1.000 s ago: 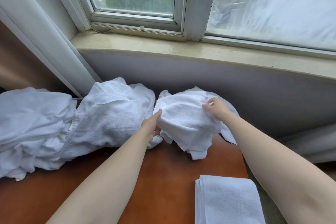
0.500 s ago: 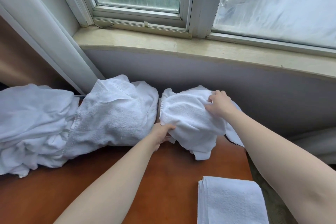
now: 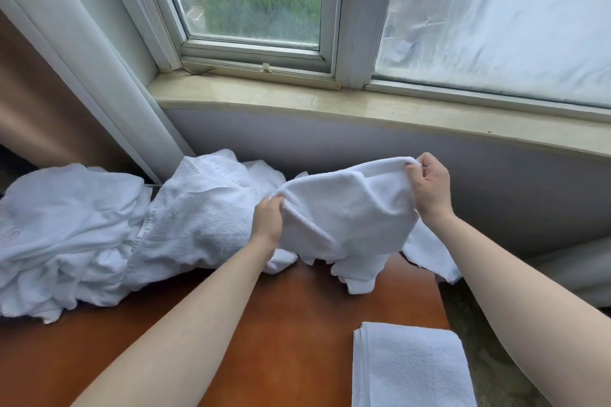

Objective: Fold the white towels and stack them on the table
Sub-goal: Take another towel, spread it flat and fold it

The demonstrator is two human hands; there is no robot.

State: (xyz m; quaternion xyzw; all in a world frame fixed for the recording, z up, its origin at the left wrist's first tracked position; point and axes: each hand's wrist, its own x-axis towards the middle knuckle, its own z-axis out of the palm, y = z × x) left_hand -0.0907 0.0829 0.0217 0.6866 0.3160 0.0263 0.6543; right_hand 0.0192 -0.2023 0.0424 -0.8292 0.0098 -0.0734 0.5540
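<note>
A small white towel [image 3: 347,215] hangs stretched between my two hands above the far edge of the brown table [image 3: 291,324]. My left hand [image 3: 267,221] pinches its left edge. My right hand [image 3: 429,185] pinches its upper right corner, held higher. The towel's lower folds dangle and touch the tabletop. A folded white towel [image 3: 410,367] lies flat at the table's near right. A heap of crumpled white towels [image 3: 99,231] fills the table's left and back.
A grey wall and a stone window sill [image 3: 330,106] stand right behind the table. A curtain [image 3: 43,109] hangs at the left. Another white towel [image 3: 426,251] droops off the table's far right corner. Carpet floor [image 3: 476,334] lies to the right.
Both hands have lifted the small towel off the table and pulled it apart. My right hand rose and moved right; my left hand took hold of the left edge.
</note>
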